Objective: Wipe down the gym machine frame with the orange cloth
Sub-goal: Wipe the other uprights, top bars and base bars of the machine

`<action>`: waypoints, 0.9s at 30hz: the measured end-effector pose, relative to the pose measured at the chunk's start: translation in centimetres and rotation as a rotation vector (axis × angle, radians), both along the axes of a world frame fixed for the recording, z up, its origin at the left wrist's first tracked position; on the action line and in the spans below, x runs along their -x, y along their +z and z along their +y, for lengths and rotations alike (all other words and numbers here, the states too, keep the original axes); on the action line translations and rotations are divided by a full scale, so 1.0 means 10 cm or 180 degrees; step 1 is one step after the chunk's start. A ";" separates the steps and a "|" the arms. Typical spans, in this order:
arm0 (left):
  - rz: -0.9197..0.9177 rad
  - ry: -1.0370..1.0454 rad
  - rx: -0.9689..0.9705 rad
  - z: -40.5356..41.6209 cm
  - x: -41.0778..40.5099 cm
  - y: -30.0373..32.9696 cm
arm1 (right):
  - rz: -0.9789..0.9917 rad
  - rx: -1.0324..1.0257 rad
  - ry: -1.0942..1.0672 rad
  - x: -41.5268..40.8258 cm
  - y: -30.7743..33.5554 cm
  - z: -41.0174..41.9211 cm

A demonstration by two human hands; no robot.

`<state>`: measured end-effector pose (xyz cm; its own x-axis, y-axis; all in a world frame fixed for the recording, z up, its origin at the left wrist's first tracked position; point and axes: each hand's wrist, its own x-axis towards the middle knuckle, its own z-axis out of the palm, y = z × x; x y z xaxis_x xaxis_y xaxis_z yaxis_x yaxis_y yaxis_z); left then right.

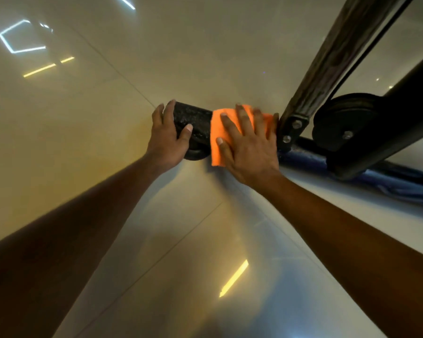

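Orange cloth lies under the spread right grip; left grip clasps the frame by its end.

The right grip covered most of the orange cloth, and both hid the black bar beneath. Its outer fingers were blurred. The slanted post ran off the top edge, the blue tube off the right; a black beam hid part of the pulley wheel.
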<state>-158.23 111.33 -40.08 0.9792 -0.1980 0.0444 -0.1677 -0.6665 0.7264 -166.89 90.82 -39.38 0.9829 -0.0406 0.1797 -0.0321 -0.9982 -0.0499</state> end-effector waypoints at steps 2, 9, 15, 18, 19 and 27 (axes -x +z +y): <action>0.0402 0.0236 0.0348 -0.02 -0.03 0.04 | 0.0111 0.0013 0.0047 0.15 -0.08 -0.10; 0.1347 0.0541 0.1694 0.07 -0.12 0.30 | 0.0186 0.0131 0.0056 -0.63 0.03 0.70; 0.1654 0.0421 0.1962 0.21 -0.12 0.44 | 0.0084 0.0325 0.0280 -0.44 0.00 0.31; 0.1975 0.0307 0.1993 0.33 -0.17 0.43 | 0.0079 0.0354 0.0203 -0.11 -0.07 -0.06; 0.2066 0.0296 0.2008 0.37 -0.18 0.44 | 0.0077 0.0349 0.0136 -0.09 -0.09 -0.07; 0.2286 0.0517 0.2187 0.42 -0.24 0.42 | 0.0307 0.0469 -0.0052 -0.81 -0.05 0.92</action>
<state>-155.83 115.52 -35.91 0.8317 -0.2132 -0.5126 0.5166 -0.0409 0.8552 -158.84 100.02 -39.85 0.9953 -0.0368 0.0898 -0.0458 -0.9938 0.1009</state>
